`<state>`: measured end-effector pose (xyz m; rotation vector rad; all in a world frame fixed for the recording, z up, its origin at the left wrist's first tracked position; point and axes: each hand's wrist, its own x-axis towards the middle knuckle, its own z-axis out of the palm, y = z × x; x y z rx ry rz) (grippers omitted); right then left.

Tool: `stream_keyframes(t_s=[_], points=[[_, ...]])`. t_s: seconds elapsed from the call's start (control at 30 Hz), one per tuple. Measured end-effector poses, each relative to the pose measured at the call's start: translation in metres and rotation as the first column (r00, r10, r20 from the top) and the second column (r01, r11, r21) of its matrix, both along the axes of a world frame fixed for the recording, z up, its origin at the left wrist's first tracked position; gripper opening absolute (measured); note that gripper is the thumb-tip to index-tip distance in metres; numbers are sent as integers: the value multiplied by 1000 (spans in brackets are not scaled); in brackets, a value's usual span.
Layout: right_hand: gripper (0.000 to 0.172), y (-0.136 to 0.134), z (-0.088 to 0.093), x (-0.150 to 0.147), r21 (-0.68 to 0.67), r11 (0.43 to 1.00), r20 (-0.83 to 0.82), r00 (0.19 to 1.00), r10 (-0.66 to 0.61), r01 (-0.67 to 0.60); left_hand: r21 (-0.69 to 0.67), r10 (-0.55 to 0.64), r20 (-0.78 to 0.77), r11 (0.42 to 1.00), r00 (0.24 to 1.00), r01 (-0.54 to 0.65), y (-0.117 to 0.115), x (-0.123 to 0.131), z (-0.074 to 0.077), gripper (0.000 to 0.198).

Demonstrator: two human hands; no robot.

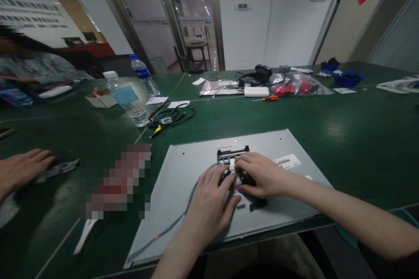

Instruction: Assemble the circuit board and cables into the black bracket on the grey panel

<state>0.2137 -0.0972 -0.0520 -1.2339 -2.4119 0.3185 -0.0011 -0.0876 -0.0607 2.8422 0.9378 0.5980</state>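
Observation:
A flat grey metal panel point(163, 209), like the back of a display screen, lies in front of me with a black bracket point(234, 153) at its middle. Over the bracket, my left hand point(214, 196) has its fingers bent and drawn in at small parts that I cannot make out. Beside it, my right hand point(262, 175) curls its fingers and thumb round a dark part of the bracket. The fingertips of both hands nearly meet. A grey cable point(193, 194) runs from under my left hand to the panel's near left corner. White labels point(288, 161) sit right of the bracket.
Another person's hand point(26, 168) rests at the left on the green table point(360, 148). Two water bottles point(126, 98), a black cable point(175, 117) and a blurred-out object point(118, 183) lie leftward. Beyond the panel are an orange screwdriver point(270, 98) and plastic bags point(301, 86).

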Motion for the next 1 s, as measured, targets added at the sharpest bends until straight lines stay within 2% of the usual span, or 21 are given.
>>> stream_keyframes(t_s=[0.57,0.73,0.8,1.0], points=[[30,1,-3,0,4,1000,-3,1000,-1,1,5,1,-53,1000,999,-1,1,-2,-2,46],[31,1,-3,0,5,1000,11,1000,2,-2,13,-14,-12,1000,1000,14,1,-1,-1,46],[31,1,-2,0,5,1000,18,1000,3,-3,11,-21,-1,1000,1000,21,1,1,1,43],[30,2,-4,1,-1,1000,5,1000,-1,1,9,-73,45,997,996,73,0,3,7,18]])
